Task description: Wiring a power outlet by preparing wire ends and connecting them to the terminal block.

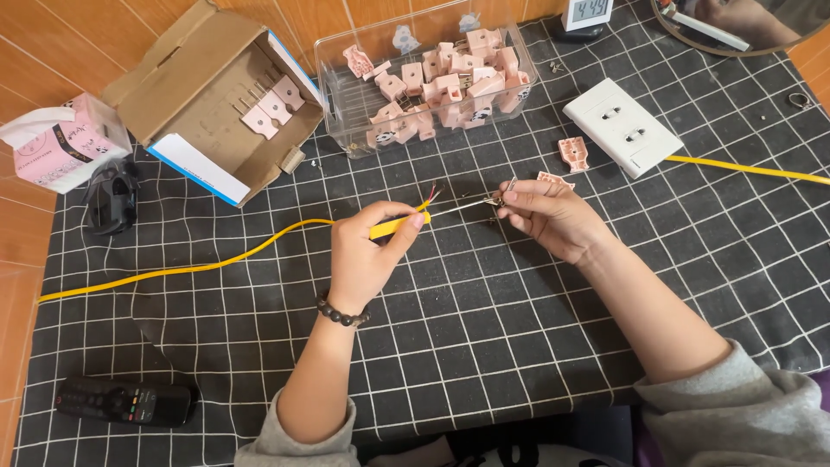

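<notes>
Left hand: the left hand (367,251) was closed around the yellow cable (173,270) near its stripped end, thumb and forefinger pinching the sheath, probably to keep the tip steady above the desk.
Cable: round, smooth plastic sheath; it ran from the desk's left edge across the cloth up into the grip, and thin bare wires (432,194), one reddish, fanned out of the cut end.
Right hand: the right hand (546,212) pinched a small metal part (501,195) between its fingertips, held level with the wire ends and just beside them, as if to line the two up; its exact shape was too small to tell.
Desk: the desk (519,346) was covered by a dark cloth with a white grid, soft and slightly rumpled.
Bin: a clear plastic bin (346,95) stood beyond the hands, heaped with blocky pink plug shells (450,82), within easy reach.
Box: an open cardboard box (207,95) lay on its side to the left, a few more pink shells inside.
Loose shells: two pink pieces (572,154) lay near the right hand.
Socket: a white, flat, glossy socket plate (622,128) sat to the right, a second yellow lead (752,169) trailing from it.
Edges: a black remote (125,402) lay at lower left, a pink tissue pack (60,143) at upper left.
</notes>
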